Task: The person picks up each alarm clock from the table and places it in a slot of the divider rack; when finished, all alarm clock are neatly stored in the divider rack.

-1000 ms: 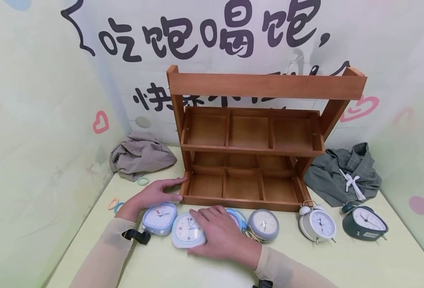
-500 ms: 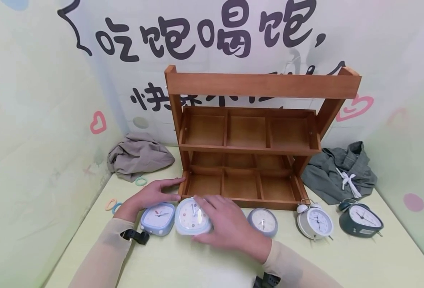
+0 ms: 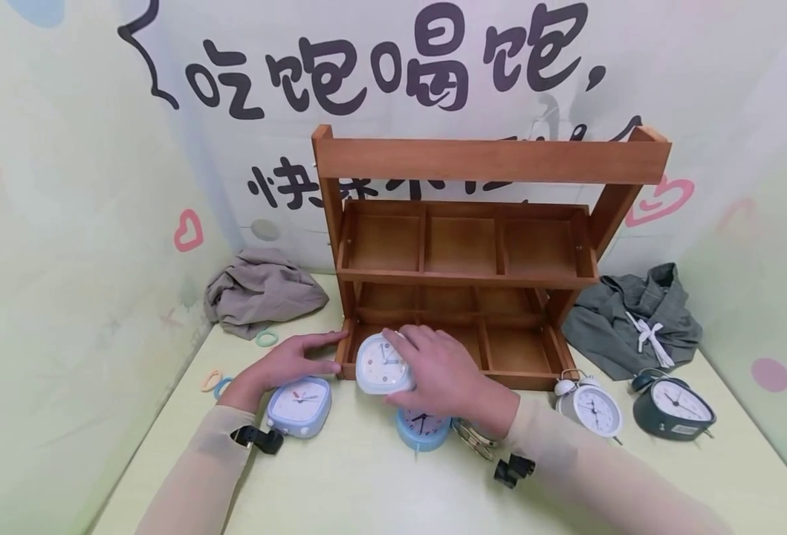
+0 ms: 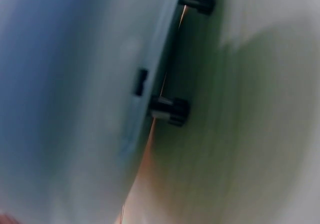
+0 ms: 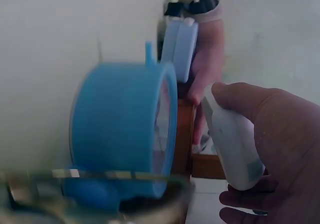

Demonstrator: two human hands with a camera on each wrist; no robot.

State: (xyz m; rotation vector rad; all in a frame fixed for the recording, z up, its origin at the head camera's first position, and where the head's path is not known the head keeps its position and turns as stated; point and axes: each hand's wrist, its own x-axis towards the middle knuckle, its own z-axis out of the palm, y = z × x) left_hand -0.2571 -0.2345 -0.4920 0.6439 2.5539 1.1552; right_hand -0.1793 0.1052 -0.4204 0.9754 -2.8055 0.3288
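Right hand (image 3: 443,371) grips the pale clock (image 3: 374,368) before the rack's (image 3: 493,160) near left part.
In the head view, the pale clock lies at 9 o'clock from the right hand, pinched at its edge between thumb and fingers; it appears raised, overlapping the lower left compartment (image 3: 369,327), whose back wall shows at 12 o'clock. The rack's long axis runs 9 to 3. The left hand (image 3: 289,362), farther off at 9 o'clock, touches the rack's end, digits extended, not curled.
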